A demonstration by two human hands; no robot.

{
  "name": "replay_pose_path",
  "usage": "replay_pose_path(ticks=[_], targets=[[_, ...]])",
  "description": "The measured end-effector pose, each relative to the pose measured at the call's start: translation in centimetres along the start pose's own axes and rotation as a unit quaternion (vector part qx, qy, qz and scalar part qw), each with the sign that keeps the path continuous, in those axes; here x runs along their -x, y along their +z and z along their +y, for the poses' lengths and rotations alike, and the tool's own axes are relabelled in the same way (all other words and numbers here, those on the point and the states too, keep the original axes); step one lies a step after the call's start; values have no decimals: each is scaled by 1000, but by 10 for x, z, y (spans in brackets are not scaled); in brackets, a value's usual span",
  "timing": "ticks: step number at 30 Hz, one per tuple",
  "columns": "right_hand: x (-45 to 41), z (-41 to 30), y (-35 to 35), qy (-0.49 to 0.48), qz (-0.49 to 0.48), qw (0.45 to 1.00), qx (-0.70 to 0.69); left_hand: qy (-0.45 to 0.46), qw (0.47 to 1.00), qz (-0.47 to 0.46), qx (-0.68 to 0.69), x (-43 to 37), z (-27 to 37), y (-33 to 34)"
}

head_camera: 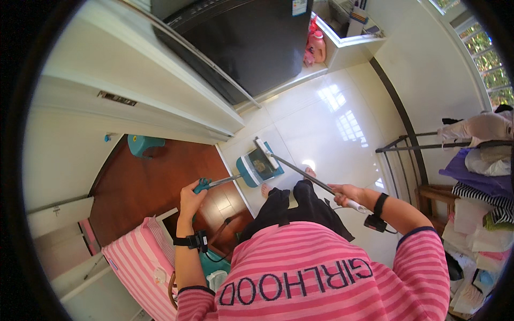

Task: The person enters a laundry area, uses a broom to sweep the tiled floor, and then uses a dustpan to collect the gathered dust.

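My left hand [192,199] grips the teal handle end of a long-handled dustpan [249,171]. The pan rests on the white tiles by the doorway, and some brownish debris [260,165] lies in it. My right hand [345,194] is wrapped around the grey pole of a broom or floor squeegee [302,172], near its white end grip. The white head [266,153] of this tool lies across the open front of the dustpan. My bare feet stand close by on the tiles.
A white door frame [229,130] stands at the left, beside dark red wood flooring [168,176] with a teal stool [145,145]. Ahead is a large black appliance [249,44] with a pink bottle [317,46] beside it. A metal rack [395,148] with clothes stands at the right.
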State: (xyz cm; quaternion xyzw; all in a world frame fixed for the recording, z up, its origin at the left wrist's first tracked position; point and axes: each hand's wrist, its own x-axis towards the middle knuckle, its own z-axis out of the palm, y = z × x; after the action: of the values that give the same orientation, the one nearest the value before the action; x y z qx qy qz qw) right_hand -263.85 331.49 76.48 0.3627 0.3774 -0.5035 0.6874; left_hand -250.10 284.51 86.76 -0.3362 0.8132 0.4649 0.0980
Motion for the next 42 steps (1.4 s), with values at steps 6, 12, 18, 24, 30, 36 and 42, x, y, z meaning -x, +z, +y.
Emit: replay_pose_path(ticks=[6,12,18,24,30,36,42], targets=[[16,2,5,-85,97,989,67,-8,999,14,37,11,-17,-14],[-19,-27,-6,-167,127,974,-86,-22,998,38,42,21,-31,-24],[-85,-30,33,-148,109,982,-46,-3,997,57,47,24,-27,-21],[-53,-30,57,-103,132,965,202,-25,994,83,69,25,-36,-29],[-18,-59,60,-146,227,860,432,-49,989,101,98,28,-57,-42],[-80,-119,87,-249,261,808,466,-75,984,128,98,29,-63,-46],[-129,-108,105,-163,282,656,681,-86,982,132,102,20,-63,-49]])
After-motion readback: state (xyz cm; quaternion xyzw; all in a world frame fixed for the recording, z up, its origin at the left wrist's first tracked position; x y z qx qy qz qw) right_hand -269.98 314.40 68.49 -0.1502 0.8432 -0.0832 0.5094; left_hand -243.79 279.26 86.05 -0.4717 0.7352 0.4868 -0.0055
